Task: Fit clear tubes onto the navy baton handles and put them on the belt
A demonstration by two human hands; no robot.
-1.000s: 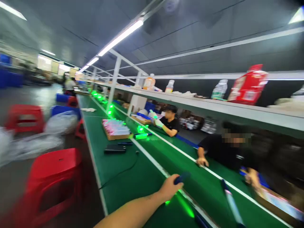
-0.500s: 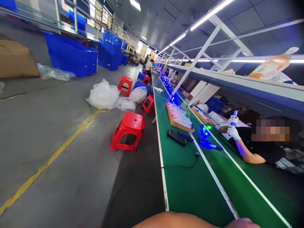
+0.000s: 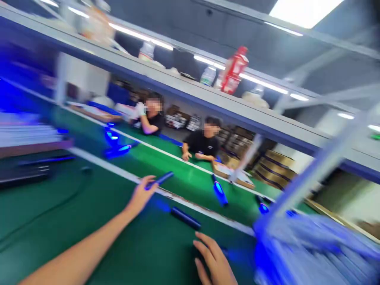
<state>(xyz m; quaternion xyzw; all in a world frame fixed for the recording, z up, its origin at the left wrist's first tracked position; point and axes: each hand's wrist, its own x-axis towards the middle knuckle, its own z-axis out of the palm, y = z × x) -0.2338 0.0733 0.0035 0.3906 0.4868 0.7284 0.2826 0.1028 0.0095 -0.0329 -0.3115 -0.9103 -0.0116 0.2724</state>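
Note:
My left hand [image 3: 144,192] reaches over the bench's white dividing strip, its fingers wrapped round a slim dark-blue stick-shaped device [image 3: 165,178]. Between the two hands, a dark cylindrical device [image 3: 186,218] lies on the green bench top [image 3: 118,237], with a blue glow at its left end. At the lower edge, my right hand [image 3: 216,259] curls its fingers and thumb round another dark device [image 3: 199,253], mostly covered by the hand. Blue light falls on the bench to the right of it. Motion blurs the details.
Across the bench sit two people [image 3: 150,114] [image 3: 204,138]. Blue-lit devices [image 3: 219,188] [image 3: 118,149] lie on the far strip. A slanting white post [image 3: 314,170] and plastic-wrapped items [image 3: 323,245] stand right. Overhead, a shelf [image 3: 178,83] holds bottles. A black cord [image 3: 44,213] lies left.
My view has swung right from the aisle to face the bench. Both hands have come into view over it, with dark devices in them.

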